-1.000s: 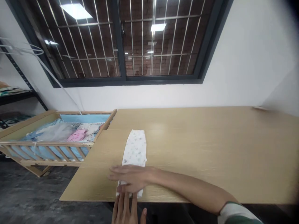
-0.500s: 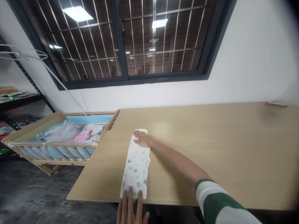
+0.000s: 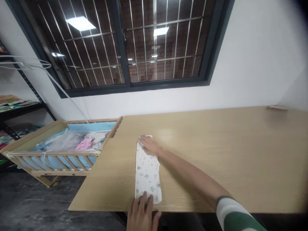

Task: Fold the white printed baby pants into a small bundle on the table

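Note:
A long, narrow folded white cloth [image 3: 147, 172] with small green prints lies lengthwise on the light wooden table [image 3: 216, 150]. My right hand [image 3: 149, 145] rests flat with fingers stretched on the cloth's far end. My left hand [image 3: 142, 214] lies at the table's near edge, its fingers together and extended onto the cloth's near end. A green-and-white striped sleeve covers my right arm at the lower right.
A wooden baby crib [image 3: 57, 148] with blue lining and pink, white and grey clothes stands left of the table. A dark shelf rack [image 3: 14, 107] with folded items is at far left. A barred window [image 3: 125, 45] fills the wall behind. A small flat object [image 3: 276, 107] lies at the table's far right.
My right hand slid from the cloth's near end to its far end, flattening it. The left hand moved forward onto the near end. The cloth now lies straighter.

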A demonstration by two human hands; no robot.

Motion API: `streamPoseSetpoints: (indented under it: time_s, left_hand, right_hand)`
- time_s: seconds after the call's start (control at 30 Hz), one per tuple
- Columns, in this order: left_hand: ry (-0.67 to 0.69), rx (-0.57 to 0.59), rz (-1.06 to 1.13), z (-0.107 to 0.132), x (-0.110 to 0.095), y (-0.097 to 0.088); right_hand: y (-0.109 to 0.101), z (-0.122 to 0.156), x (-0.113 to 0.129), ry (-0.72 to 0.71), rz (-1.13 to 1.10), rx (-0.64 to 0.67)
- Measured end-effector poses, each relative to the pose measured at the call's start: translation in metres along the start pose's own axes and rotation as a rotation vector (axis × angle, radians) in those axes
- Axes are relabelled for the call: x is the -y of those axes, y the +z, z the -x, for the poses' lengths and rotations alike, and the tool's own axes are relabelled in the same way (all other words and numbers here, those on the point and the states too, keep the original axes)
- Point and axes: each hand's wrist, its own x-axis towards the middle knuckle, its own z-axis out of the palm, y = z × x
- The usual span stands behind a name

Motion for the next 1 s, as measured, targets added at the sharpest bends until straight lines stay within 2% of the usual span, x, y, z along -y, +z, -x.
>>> streamPoseSetpoints:
  time_s: [0.1, 0.2, 0.27, 0.37, 0.53, 0.63, 0.77, 0.87, 0.93, 1.0]
  left_hand:
    - [0.14, 0.013, 0.088, -0.008, 0.031, -0.013]
    - [0.201, 0.009, 0.121, -0.011, 0.05, -0.024]
    - [0.229, -0.013, 0.142, -0.01, 0.054, -0.028]
    - [0.286, -0.034, 0.174, -0.005, 0.052, -0.033]
    - [0.313, 0.025, 0.277, -0.003, 0.046, -0.052]
    - [0.254, 0.057, 0.425, -0.006, 0.042, -0.067]
    - [0.054, 0.092, 0.555, -0.026, 0.044, -0.083]
    - [-0.061, 0.083, 0.601, -0.063, 0.058, -0.085]
    - [-0.078, 0.102, 0.595, -0.097, 0.07, -0.08]
    - [-0.104, 0.168, 0.546, -0.135, 0.083, -0.068]
  right_hand:
    - [-0.014, 0.042, 0.044, 0.001, -0.077, -0.01]
    - [-0.028, 0.096, 0.087, -0.028, -0.201, 0.12]
    - [-0.035, 0.133, 0.109, -0.06, -0.203, 0.161]
    - [-0.039, 0.179, 0.132, -0.075, -0.148, 0.141]
    - [-0.045, 0.219, 0.148, -0.078, -0.133, 0.161]
    - [-0.065, 0.225, 0.154, -0.055, -0.265, 0.191]
    - [-0.101, 0.213, 0.152, 0.088, -0.456, 0.186]
    - [-0.111, 0.185, 0.133, 0.181, -0.559, 0.102]
    - [-0.105, 0.158, 0.111, 0.187, -0.614, -0.016]
    - [-0.091, 0.128, 0.085, 0.204, -0.603, -0.14]
